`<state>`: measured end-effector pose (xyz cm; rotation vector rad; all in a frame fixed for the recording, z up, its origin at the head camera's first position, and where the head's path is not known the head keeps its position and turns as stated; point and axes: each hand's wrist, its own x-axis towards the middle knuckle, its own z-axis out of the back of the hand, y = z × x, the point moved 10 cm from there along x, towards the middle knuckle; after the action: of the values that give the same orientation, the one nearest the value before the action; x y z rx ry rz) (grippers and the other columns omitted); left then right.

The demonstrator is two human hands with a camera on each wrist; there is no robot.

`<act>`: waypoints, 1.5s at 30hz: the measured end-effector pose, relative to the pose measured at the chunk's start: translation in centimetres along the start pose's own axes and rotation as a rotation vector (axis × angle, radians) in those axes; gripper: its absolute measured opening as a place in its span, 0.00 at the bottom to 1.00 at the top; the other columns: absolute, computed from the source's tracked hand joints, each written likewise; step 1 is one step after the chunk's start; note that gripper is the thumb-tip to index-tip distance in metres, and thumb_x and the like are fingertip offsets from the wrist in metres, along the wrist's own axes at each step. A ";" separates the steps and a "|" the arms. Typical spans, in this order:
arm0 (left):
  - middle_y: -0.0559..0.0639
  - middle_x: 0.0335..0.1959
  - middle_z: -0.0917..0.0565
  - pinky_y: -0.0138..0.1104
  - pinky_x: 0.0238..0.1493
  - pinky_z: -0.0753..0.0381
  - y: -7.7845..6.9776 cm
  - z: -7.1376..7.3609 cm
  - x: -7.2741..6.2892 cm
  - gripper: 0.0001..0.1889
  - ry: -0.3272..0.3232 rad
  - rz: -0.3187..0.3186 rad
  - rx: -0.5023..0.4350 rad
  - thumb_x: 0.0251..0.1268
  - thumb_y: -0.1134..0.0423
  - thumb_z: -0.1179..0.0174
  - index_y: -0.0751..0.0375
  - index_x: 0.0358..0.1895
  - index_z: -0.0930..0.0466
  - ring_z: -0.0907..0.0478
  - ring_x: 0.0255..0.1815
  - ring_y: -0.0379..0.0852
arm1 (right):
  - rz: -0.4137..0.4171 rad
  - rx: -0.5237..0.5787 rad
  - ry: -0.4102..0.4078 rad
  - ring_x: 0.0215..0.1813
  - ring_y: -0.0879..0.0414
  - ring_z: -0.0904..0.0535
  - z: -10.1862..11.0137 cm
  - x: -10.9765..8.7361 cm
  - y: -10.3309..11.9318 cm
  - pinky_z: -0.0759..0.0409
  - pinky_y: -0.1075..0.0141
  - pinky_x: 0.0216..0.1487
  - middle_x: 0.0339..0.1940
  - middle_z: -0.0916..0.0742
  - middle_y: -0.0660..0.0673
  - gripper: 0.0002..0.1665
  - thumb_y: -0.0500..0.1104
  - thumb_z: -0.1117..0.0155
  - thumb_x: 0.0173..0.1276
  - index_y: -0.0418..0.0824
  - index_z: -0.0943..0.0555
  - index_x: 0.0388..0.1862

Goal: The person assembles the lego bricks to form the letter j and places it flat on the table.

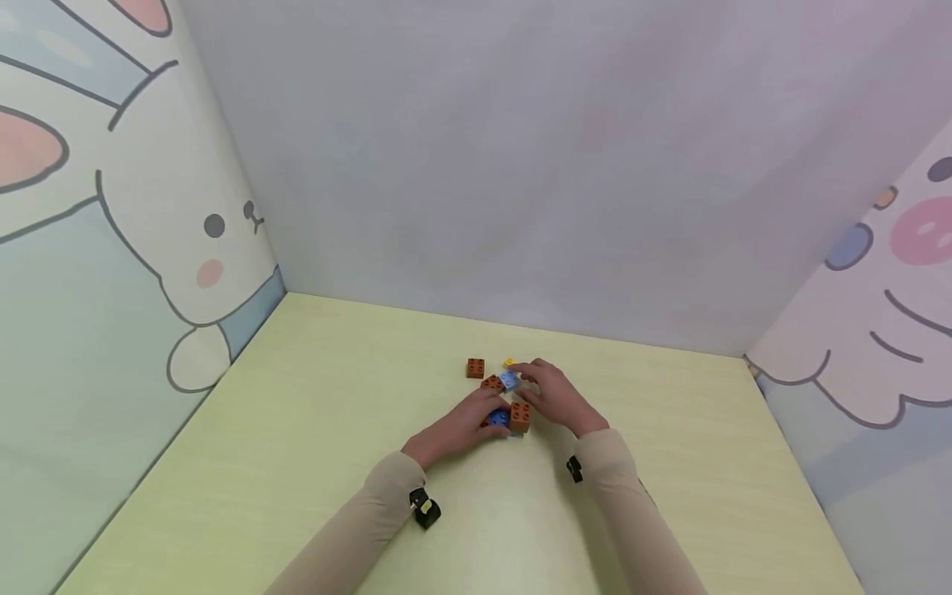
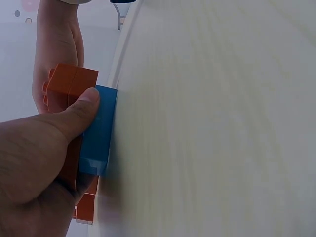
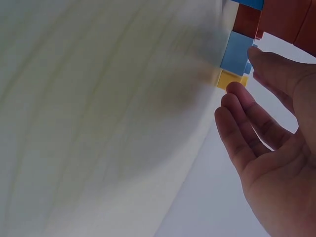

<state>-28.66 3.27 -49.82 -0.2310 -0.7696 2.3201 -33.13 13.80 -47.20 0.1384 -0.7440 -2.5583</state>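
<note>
Orange-brown bricks, three in sight from the head view: one rear brick [image 1: 476, 368], on the bench [image 1: 335, 413], at the far left of the group; one middle brick [image 1: 492, 383], just beside the light-blue brick; one upper brick [image 1: 521, 416], at the right end of the stack in my left grip [image 1: 472, 421].

Light-blue brick [image 1: 509, 379], one, on the bench between my hands.

Yellow brick [image 1: 509, 362], one, behind the light-blue one and partly hidden by my fingers.

Studded blue brick [image 1: 498, 419], one, between my left thumb and fingers. Blue base [image 2: 101, 131], one, under the upper brick; whether these two are a single piece, I cannot tell.

Left grip: narrow, holding the stack, thumb across its side.

Right grip [image 1: 558, 398]: fairly wide, holding nothing, fingers slightly bent, thumb well apart from them. Thumb tip beside the light-blue brick, fingertips near the yellow; contact uncertain.
</note>
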 end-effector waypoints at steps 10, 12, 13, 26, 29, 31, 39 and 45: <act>0.50 0.62 0.20 0.39 0.63 0.22 -0.5 -0.3 0.1 0.21 0.004 0.010 -0.005 0.74 0.50 0.40 0.56 0.62 0.22 0.25 0.61 0.44 | -0.011 -0.031 0.021 0.52 0.48 0.19 -0.6 0.4 -0.3 0.18 0.52 0.55 0.51 0.16 0.40 0.23 0.39 0.36 0.75 0.40 0.22 0.67; 0.50 0.61 0.20 0.38 0.62 0.22 -0.6 -0.3 0.1 0.21 0.001 0.006 -0.001 0.74 0.49 0.40 0.56 0.62 0.21 0.25 0.60 0.43 | -0.015 -0.023 0.021 0.52 0.48 0.19 -0.5 0.4 -0.3 0.18 0.52 0.56 0.51 0.16 0.40 0.22 0.39 0.35 0.74 0.40 0.21 0.65; 0.49 0.60 0.20 0.38 0.61 0.22 -0.6 -0.2 0.1 0.21 -0.001 0.002 0.006 0.74 0.49 0.40 0.56 0.62 0.21 0.25 0.59 0.43 | -0.016 -0.019 0.020 0.53 0.48 0.19 -0.4 0.3 -0.4 0.18 0.51 0.56 0.51 0.16 0.40 0.21 0.39 0.34 0.73 0.40 0.20 0.63; 0.50 0.58 0.20 0.38 0.59 0.21 -0.4 -0.1 -0.1 0.21 -0.007 0.019 0.001 0.74 0.49 0.39 0.56 0.62 0.21 0.24 0.56 0.42 | -0.041 0.034 0.003 0.58 0.44 0.17 1.1 -1.4 -0.1 0.18 0.49 0.62 0.52 0.15 0.41 0.17 0.44 0.32 0.72 0.39 0.18 0.56; 0.51 0.61 0.20 0.41 0.64 0.21 -0.3 -0.1 -0.3 0.21 -0.009 0.022 -0.010 0.74 0.50 0.39 0.56 0.63 0.21 0.24 0.61 0.45 | -0.034 0.052 -0.011 0.58 0.43 0.18 1.8 -2.0 0.3 0.18 0.48 0.62 0.51 0.15 0.42 0.17 0.45 0.33 0.72 0.40 0.18 0.56; 0.51 0.61 0.20 0.43 0.66 0.22 -0.3 0.0 -0.4 0.21 -0.015 0.013 -0.011 0.74 0.50 0.39 0.56 0.62 0.21 0.24 0.63 0.46 | -0.019 0.060 -0.025 0.58 0.42 0.18 2.3 -2.4 0.6 0.18 0.46 0.61 0.51 0.16 0.42 0.18 0.45 0.33 0.72 0.40 0.17 0.57; 0.52 0.61 0.19 0.44 0.68 0.23 -0.4 0.3 -0.3 0.22 -0.026 -0.006 -0.018 0.73 0.49 0.39 0.58 0.62 0.21 0.23 0.63 0.48 | 0.026 0.080 -0.072 0.58 0.40 0.18 4.1 -3.6 1.6 0.19 0.45 0.61 0.49 0.16 0.44 0.21 0.45 0.32 0.72 0.41 0.18 0.61; 0.53 0.63 0.20 0.44 0.67 0.23 -0.4 0.3 -0.1 0.22 -0.021 -0.003 -0.002 0.74 0.50 0.39 0.59 0.62 0.21 0.24 0.65 0.49 | 0.050 0.112 -0.045 0.59 0.40 0.18 4.1 -4.5 2.5 0.20 0.43 0.62 0.51 0.16 0.45 0.21 0.45 0.33 0.73 0.43 0.18 0.62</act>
<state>-28.42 3.31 -49.34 -0.2061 -0.7827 2.3223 -29.05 16.04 -42.54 0.0973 -0.8975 -2.4803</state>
